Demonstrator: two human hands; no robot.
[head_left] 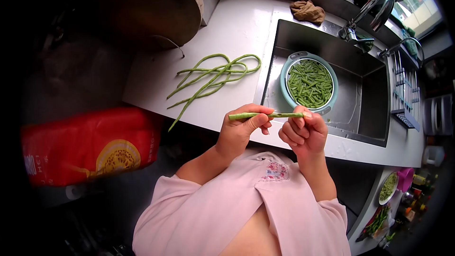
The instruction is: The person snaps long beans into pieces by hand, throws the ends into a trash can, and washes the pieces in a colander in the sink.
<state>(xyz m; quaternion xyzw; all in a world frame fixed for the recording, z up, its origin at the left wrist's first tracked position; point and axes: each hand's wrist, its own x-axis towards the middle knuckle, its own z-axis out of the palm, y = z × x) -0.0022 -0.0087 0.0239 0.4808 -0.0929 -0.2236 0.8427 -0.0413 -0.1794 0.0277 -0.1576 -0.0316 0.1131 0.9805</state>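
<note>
A short length of green long bean [243, 115] stretches level between my two hands, above the counter's front edge. My left hand [241, 130] pinches it near its left part, thumb below and forefinger on top. At its other end my right hand [305, 130] grips it between thumb and curled fingers. A dark spot shows on the bean between the hands. Behind my right hand, a blue-green colander [285, 85] in the sink holds many cut bean pieces [310, 84]. Several whole long beans [208, 83] lie looped on the counter, beyond my left hand.
The steel sink [372, 99] has a curved faucet [374, 14] at its back. A brown cloth [308, 11] lies behind it, and a dish rack [405, 95] stands to its right. A large round board [189, 0] leans at the left, above a red bag [90, 144].
</note>
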